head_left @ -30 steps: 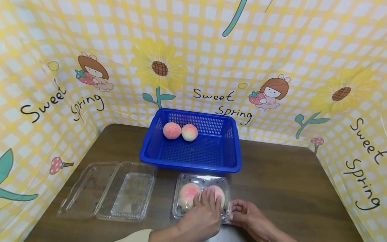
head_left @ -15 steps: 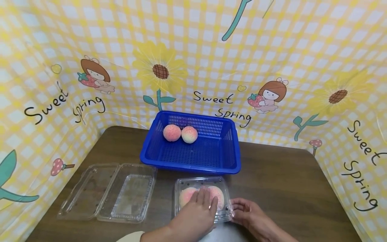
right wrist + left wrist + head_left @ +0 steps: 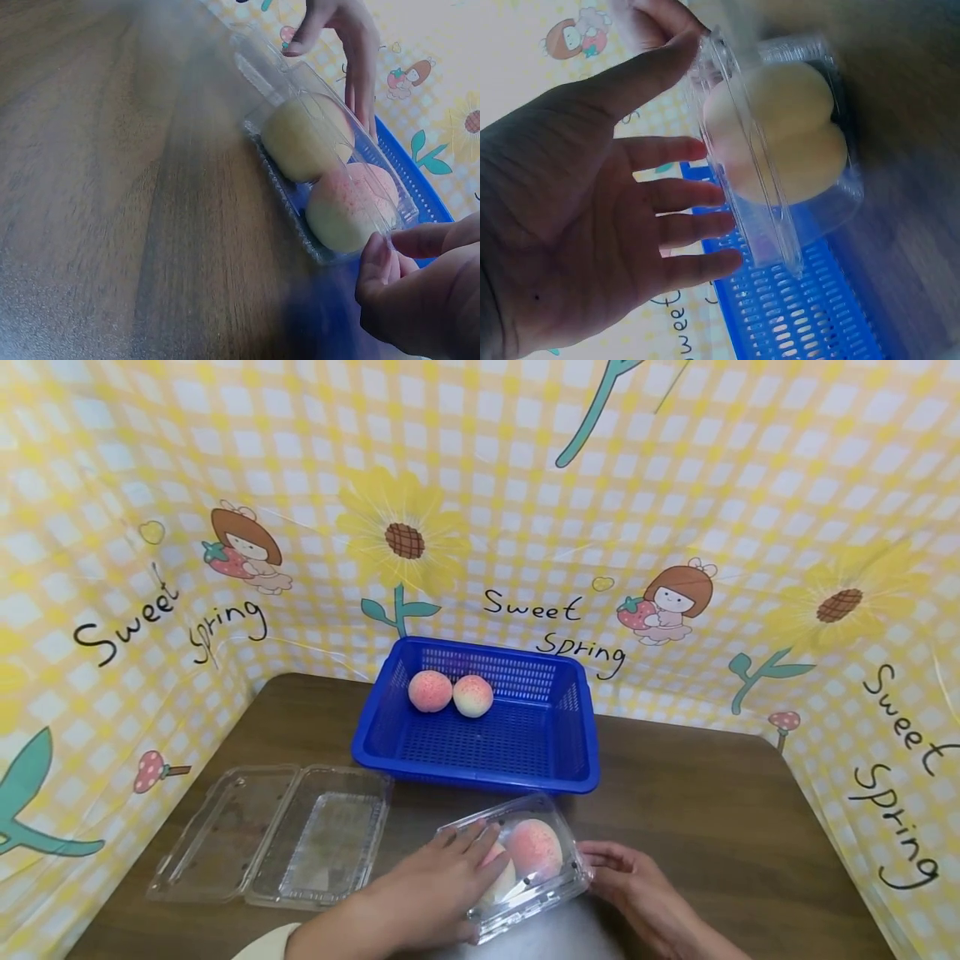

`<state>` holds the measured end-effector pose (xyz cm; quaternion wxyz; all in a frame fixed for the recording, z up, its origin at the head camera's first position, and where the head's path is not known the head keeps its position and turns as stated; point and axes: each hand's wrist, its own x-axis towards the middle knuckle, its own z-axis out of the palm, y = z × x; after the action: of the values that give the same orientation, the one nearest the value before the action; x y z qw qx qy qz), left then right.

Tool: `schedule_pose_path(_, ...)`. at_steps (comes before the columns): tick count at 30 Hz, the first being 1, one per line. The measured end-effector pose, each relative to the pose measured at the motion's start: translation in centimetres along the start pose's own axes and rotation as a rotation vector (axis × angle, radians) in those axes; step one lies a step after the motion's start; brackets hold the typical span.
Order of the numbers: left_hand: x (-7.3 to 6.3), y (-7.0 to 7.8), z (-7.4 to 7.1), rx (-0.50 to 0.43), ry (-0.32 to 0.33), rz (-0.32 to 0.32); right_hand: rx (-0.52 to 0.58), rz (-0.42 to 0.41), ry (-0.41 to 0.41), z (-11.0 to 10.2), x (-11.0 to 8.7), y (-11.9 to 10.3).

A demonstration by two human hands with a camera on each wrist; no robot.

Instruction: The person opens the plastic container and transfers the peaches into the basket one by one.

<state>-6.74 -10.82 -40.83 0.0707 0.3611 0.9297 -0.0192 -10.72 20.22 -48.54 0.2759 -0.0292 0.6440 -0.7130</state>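
A clear plastic clamshell box with its lid down stands at the table's front, turned at an angle. Inside sit two pink and cream peaches, one partly hidden behind my left hand. That hand lies over the box's left part, its fingers nearly straight with the tips at the lid. At the right corner, my right hand pinches the box's edge between thumb and fingers, as the right wrist view shows up close.
Behind the box stands a blue plastic basket holding two peaches in its back left. A second clamshell lies unfolded on the table to the left. Patterned cloth surrounds the table's back and sides.
The box has turned, its left end coming nearer to me. My left hand has slid from the lid's middle to its left side; my right hand stays at the right corner.
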Motion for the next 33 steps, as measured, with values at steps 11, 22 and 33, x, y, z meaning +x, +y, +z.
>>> schedule_pose_path(11, -0.7, 0.4, 1.1, 0.089, 0.076, 0.042, 0.154, 0.09, 0.003, 0.3, 0.0, 0.2)
schedule_pose_path(22, -0.2, 1.6, 2.6, 0.532, 0.448, 0.171, 0.167, 0.084, -0.185, 1.8, -0.2, 1.0)
schedule_pose_path(33, 0.5, 2.9, 4.1, 0.578, 0.597, 0.169, 0.232, 0.094, -0.334, 3.7, -0.2, 1.9)
